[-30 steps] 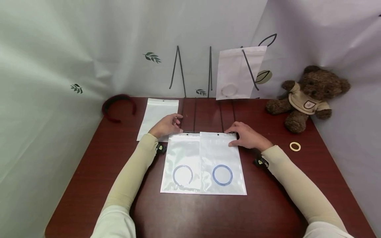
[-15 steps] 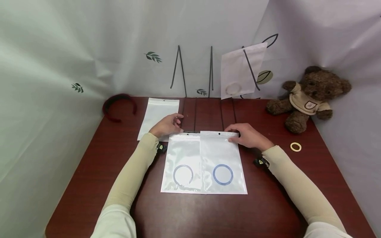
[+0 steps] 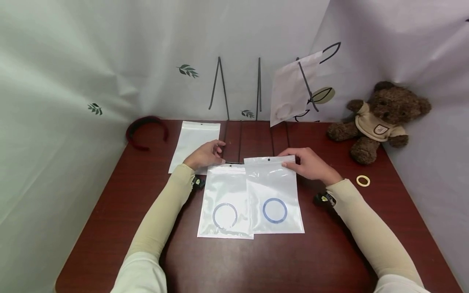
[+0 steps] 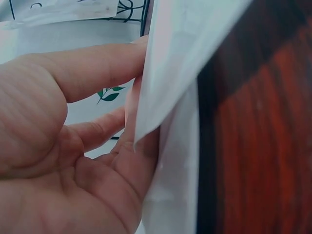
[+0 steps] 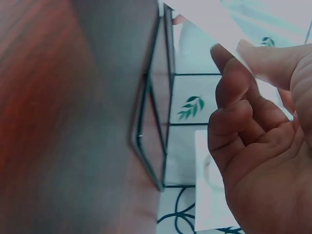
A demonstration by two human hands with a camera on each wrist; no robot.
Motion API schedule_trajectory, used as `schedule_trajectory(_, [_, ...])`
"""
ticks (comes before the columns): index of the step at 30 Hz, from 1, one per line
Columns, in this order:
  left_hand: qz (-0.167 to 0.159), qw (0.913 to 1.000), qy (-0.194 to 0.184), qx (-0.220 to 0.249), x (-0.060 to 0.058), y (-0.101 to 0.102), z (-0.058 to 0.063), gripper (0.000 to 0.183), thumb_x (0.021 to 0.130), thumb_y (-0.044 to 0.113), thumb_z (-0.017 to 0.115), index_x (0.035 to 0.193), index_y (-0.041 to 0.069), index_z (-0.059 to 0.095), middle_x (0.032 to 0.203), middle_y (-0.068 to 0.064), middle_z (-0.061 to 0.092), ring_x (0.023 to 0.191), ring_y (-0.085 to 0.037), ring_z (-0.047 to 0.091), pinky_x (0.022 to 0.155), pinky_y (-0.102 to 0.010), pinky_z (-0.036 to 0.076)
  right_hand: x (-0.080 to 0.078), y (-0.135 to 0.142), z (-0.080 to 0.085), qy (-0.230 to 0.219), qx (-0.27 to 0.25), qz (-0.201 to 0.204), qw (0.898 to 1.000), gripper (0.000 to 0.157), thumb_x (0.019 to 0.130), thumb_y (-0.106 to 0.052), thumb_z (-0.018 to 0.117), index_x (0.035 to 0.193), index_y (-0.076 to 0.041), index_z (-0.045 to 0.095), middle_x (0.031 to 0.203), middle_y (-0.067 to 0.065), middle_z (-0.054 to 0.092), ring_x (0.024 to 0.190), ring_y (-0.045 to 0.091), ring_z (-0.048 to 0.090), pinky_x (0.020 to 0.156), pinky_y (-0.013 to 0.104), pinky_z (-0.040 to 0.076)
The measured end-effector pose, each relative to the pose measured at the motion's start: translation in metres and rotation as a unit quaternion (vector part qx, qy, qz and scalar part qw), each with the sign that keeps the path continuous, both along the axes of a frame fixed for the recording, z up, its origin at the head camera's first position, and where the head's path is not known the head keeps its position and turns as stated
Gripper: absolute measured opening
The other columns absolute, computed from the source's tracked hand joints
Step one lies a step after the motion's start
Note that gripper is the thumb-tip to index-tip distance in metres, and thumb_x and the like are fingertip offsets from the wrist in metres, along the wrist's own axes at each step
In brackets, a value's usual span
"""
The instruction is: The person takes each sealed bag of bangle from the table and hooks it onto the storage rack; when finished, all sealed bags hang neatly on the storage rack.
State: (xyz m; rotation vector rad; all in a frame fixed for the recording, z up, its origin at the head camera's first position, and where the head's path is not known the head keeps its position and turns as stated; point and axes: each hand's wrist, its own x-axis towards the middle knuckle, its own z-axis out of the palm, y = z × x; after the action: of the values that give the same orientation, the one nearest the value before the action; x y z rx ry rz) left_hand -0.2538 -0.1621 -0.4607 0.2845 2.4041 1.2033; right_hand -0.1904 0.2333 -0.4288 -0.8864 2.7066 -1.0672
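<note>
Two white zip bags lie side by side on the table in the head view. The left zip bag (image 3: 225,185) shows a pale ring shape (image 3: 214,216), and the right zip bag (image 3: 271,179) a blue ring shape (image 3: 264,211). My left hand (image 3: 205,154) holds the top left corner of the left bag, its thumb at the edge; part of a finger hides behind the flap (image 4: 156,92) in the left wrist view. With thumb in front and fingers behind, my right hand (image 3: 307,163) pinches the top right corner of the right bag, which overlaps its neighbour.
A wire rack (image 3: 258,85) stands at the back; a white bag (image 3: 287,89) hangs from its right prong. Another white bag (image 3: 194,140) lies beyond my left hand. A dark red headband (image 3: 150,119), a teddy bear (image 3: 395,99) and a cream ring (image 3: 358,182) sit around.
My right hand has drawn the right bag slightly up and away, so its bottom edge now sits above the left bag's. The hanging bag has swung round. My left hand stays put.
</note>
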Motion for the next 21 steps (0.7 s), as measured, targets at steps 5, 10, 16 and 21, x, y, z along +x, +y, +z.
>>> schedule_trajectory(5, [-0.001,1.0,-0.002,0.003,0.0,-0.001,0.0,0.073,0.089,0.005,0.081,0.154,0.009,0.048,0.119,-0.01,0.054,0.1,-0.022,0.058,0.092,-0.035,0.047,0.002,0.001,0.008,0.0,-0.025,-0.018,1.0,0.025,0.099,-0.017,0.076,0.124,-0.017,0.076,0.109,0.003,0.078,0.082,0.018,0.064,0.07,0.03,0.054])
schedule_trajectory(10, [-0.001,1.0,-0.002,0.001,0.0,0.0,0.0,0.074,0.089,0.006,0.082,0.154,0.009,0.048,0.119,-0.01,0.054,0.1,-0.022,0.058,0.092,-0.036,0.048,0.005,0.0,0.018,0.019,-0.055,-0.028,0.998,0.025,0.099,-0.016,0.076,0.124,-0.015,0.075,0.101,0.004,0.078,0.074,0.016,0.066,0.061,0.028,0.053])
schedule_trajectory(16, [-0.001,1.0,0.0,0.0,0.0,0.001,0.001,0.074,0.089,0.006,0.082,0.154,0.008,0.048,0.119,-0.01,0.054,0.1,-0.021,0.058,0.092,-0.035,0.048,0.008,-0.002,0.032,0.048,-0.082,-0.035,0.995,0.025,0.099,-0.015,0.077,0.123,-0.016,0.076,0.09,0.001,0.077,0.066,0.01,0.062,0.057,0.025,0.05])
schedule_trajectory(21, [0.002,1.0,-0.004,-0.001,0.001,0.001,0.002,0.075,0.089,0.005,0.082,0.155,0.009,0.047,0.12,-0.01,0.054,0.1,-0.022,0.057,0.092,-0.036,0.047,0.007,-0.008,0.043,0.076,-0.099,-0.043,0.991,0.023,0.098,-0.014,0.076,0.121,-0.016,0.077,0.088,0.0,0.076,0.062,0.01,0.056,0.054,0.024,0.046])
